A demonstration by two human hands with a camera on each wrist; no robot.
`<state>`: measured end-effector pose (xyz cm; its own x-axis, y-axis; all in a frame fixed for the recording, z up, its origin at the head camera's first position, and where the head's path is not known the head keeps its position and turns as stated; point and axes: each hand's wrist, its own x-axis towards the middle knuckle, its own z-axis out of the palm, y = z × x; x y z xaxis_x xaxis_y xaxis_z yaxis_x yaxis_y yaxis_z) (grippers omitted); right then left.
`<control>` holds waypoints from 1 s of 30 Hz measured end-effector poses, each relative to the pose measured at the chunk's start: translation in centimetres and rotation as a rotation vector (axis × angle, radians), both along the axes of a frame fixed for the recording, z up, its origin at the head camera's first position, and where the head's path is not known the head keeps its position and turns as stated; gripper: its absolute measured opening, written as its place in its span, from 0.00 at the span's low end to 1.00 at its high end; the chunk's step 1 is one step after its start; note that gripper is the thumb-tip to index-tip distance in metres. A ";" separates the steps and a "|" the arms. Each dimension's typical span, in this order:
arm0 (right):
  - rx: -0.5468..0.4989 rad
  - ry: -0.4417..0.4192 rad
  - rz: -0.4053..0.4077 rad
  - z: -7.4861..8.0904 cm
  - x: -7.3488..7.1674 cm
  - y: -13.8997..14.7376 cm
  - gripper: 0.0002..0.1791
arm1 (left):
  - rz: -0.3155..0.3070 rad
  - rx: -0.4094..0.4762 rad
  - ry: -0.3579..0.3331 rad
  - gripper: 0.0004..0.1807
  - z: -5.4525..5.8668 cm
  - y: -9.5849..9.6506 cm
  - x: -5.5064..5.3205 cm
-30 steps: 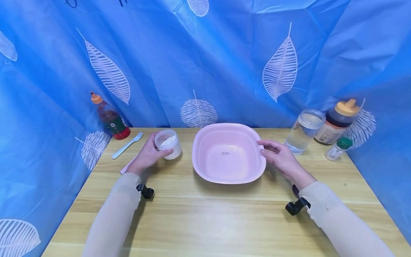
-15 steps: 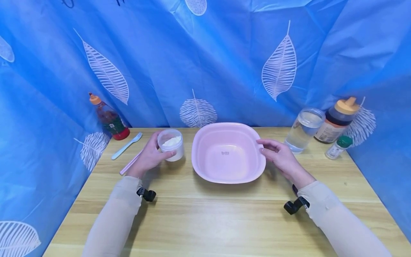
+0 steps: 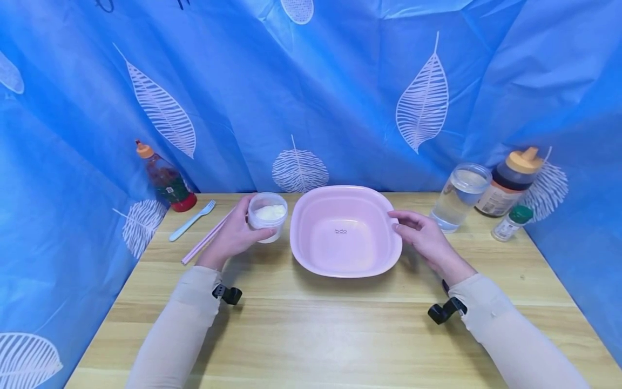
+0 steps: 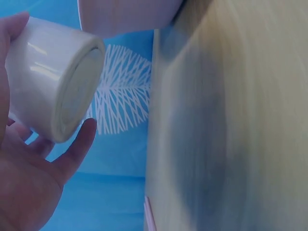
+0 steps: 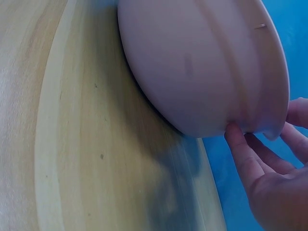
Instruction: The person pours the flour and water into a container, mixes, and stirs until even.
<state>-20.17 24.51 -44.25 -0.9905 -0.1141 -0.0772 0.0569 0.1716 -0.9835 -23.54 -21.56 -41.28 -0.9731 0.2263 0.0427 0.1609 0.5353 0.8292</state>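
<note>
My left hand [image 3: 236, 233] grips a clear plastic jar [image 3: 268, 216] with white powder inside, just left of the basin. In the left wrist view the jar [image 4: 53, 77] is tilted and off the table, its base showing, with fingers around its side. A pink basin [image 3: 301, 254] with "bdo" printed on its floor sits on the table. At its right edge my right hand [image 3: 431, 241] pinches the rim. The right wrist view shows the basin's outer wall [image 5: 187, 67], with my fingertips [image 5: 233, 129] against the wall and at the rim.
On the left of the wooden table [image 3: 330, 335] are a red sauce bottle [image 3: 170, 183], a light blue fork [image 3: 191, 221] and pink chopsticks [image 3: 204, 241]. A jar of clear liquid [image 3: 459, 200], a dark sauce bottle [image 3: 507, 183] and a green-capped shaker [image 3: 512, 223] stand at right.
My left hand has lifted the jar and carried it right, closer to the basin. My right hand and the basin stay in place.
</note>
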 end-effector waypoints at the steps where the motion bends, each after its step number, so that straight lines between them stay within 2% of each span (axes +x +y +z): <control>1: 0.002 -0.001 -0.001 0.0 0.0 0.0 0.29 | -0.003 0.003 0.013 0.56 0.2 0.2 0.0; 8: 0.009 -0.009 -0.006 0.1 0.0 0.0 0.30 | -0.053 0.004 0.110 0.54 1.1 1.5 0.2; 17: -0.002 0.004 -0.011 0.0 0.1 -0.1 0.28 | -0.137 -0.019 0.162 0.53 2.3 3.2 0.3; 30: -0.003 0.016 -0.018 0.0 0.2 -0.2 0.28 | -0.134 -0.138 0.181 0.58 4.1 4.7 1.1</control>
<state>-19.96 24.35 -44.25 -0.9934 -0.0968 -0.0613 0.0444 0.1682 -0.9847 -22.48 -16.83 -37.20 -0.9133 0.3686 0.1734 0.3773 0.6048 0.7013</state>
